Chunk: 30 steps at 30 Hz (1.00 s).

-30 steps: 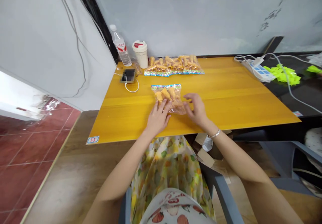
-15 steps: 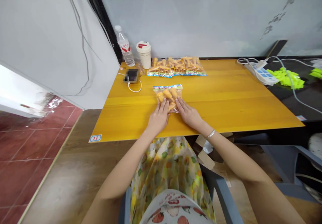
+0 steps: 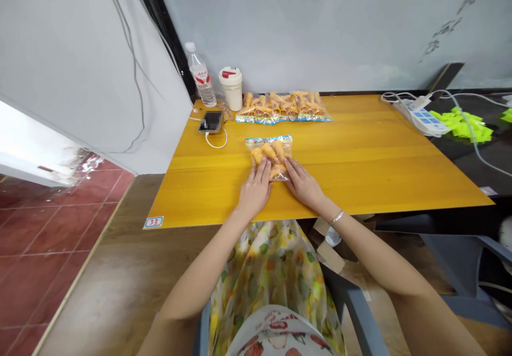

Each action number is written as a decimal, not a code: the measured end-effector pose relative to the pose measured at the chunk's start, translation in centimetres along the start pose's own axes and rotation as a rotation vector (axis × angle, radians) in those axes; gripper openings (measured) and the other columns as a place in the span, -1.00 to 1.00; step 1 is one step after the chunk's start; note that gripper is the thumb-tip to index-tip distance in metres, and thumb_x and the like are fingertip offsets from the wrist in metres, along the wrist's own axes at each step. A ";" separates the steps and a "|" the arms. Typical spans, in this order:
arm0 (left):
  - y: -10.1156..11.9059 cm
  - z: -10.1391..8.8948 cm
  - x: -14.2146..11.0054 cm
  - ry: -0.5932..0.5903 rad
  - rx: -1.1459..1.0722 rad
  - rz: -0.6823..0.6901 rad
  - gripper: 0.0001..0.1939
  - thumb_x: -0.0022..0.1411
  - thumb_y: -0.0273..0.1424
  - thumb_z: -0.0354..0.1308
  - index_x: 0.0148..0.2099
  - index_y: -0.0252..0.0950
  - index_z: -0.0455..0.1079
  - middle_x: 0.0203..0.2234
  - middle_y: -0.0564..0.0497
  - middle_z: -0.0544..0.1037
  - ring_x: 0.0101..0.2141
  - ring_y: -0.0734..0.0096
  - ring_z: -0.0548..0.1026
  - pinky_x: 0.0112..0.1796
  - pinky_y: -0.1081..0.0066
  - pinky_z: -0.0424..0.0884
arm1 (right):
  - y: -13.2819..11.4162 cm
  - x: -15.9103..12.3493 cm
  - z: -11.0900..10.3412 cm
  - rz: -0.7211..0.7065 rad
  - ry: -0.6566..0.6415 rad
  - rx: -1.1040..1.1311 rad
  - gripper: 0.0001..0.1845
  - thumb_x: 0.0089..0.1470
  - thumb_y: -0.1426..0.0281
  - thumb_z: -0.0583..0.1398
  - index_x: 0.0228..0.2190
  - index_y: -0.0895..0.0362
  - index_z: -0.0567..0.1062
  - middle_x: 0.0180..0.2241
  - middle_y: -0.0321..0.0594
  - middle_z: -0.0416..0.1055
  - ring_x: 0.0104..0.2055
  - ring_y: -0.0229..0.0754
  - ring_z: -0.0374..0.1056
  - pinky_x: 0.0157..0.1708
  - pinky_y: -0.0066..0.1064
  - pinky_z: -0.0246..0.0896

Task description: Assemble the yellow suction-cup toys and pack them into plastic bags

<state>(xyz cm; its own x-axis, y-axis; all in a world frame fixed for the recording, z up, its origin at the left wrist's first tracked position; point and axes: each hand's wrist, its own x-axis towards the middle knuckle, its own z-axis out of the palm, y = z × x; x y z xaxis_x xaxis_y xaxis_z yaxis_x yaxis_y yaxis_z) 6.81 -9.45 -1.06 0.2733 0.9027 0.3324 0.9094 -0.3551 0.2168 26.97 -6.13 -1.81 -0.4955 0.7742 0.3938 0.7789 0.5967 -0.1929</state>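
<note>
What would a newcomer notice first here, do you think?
A bright yellow wooden table fills the centre, the left hand and right hand resting on a clear plastic bag of orange cone-shaped snacks. Behind lies a larger bag of them; far right, neon-green pieces sit on a black surface.

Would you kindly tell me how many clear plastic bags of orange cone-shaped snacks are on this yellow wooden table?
2. One clear snack bag lies along the far table edge, beside a white lidded cup; the other snack bag lies nearer, under the left hand and right hand.
</note>
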 end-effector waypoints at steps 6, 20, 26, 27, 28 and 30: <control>-0.3 0.2 -0.1 0.046 -0.029 0.033 -0.36 0.40 -0.38 -0.06 0.45 -0.33 -0.06 0.38 -0.22 0.14 0.35 0.00 0.16 0.17 0.09 0.40 | -0.1 -0.1 -0.1 0.017 -0.004 0.019 -0.36 0.34 0.35 0.00 0.37 0.22 0.03 0.35 0.16 0.09 0.35 0.08 0.14 0.26 -0.01 0.20; -1.9 -0.4 0.3 0.013 0.020 0.122 -0.38 0.42 -0.31 -0.08 0.44 -0.36 0.00 0.36 -0.22 0.17 0.29 0.06 0.28 0.16 0.15 0.41 | -0.2 -0.1 -0.3 0.004 -0.001 0.020 -0.37 0.33 0.37 0.00 0.36 0.22 0.05 0.33 0.15 0.14 0.33 0.08 0.17 0.25 -0.02 0.21; -4.3 -1.7 0.9 -0.105 0.025 0.204 -0.37 0.43 -0.28 -0.10 0.47 -0.27 -0.06 0.38 -0.13 0.13 0.21 0.15 0.40 0.05 0.25 0.50 | -0.1 -0.1 -0.3 -0.009 -0.025 0.001 -0.33 0.30 0.47 -0.03 0.38 0.21 0.00 0.35 0.12 0.10 0.33 0.06 0.18 0.24 -0.01 0.22; -4.6 -1.8 1.0 -0.119 0.019 0.206 -0.37 0.43 -0.27 -0.09 0.47 -0.26 -0.07 0.39 -0.12 0.12 0.19 0.16 0.43 0.03 0.26 0.52 | 0.0 -0.1 -0.2 -0.008 -0.029 -0.005 -0.33 0.29 0.49 -0.03 0.38 0.22 0.00 0.36 0.11 0.09 0.33 0.06 0.19 0.23 -0.01 0.24; -4.9 -1.8 1.0 -0.128 0.012 0.206 -0.37 0.43 -0.27 -0.09 0.47 -0.25 -0.07 0.39 -0.11 0.12 0.18 0.16 0.45 0.03 0.26 0.52 | 0.0 -0.1 -0.2 -0.007 -0.032 -0.009 -0.32 0.27 0.52 -0.05 0.38 0.22 0.00 0.36 0.10 0.08 0.32 0.05 0.19 0.23 -0.02 0.25; -5.4 -1.7 1.1 -0.131 -0.007 0.212 -0.37 0.43 -0.27 -0.08 0.47 -0.24 -0.07 0.38 -0.10 0.14 0.19 0.17 0.44 0.05 0.25 0.51 | 0.2 -0.2 -0.1 -0.007 -0.038 -0.016 -0.31 0.25 0.57 -0.07 0.38 0.20 0.01 0.36 0.08 0.08 0.31 0.03 0.22 0.22 -0.05 0.27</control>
<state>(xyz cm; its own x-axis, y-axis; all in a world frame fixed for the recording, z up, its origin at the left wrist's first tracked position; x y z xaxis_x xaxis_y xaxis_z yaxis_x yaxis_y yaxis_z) 1.66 -6.98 -0.30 0.4967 0.8313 0.2494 0.8251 -0.5414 0.1613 27.22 -6.19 -1.83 -0.5151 0.7777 0.3602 0.7812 0.5989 -0.1760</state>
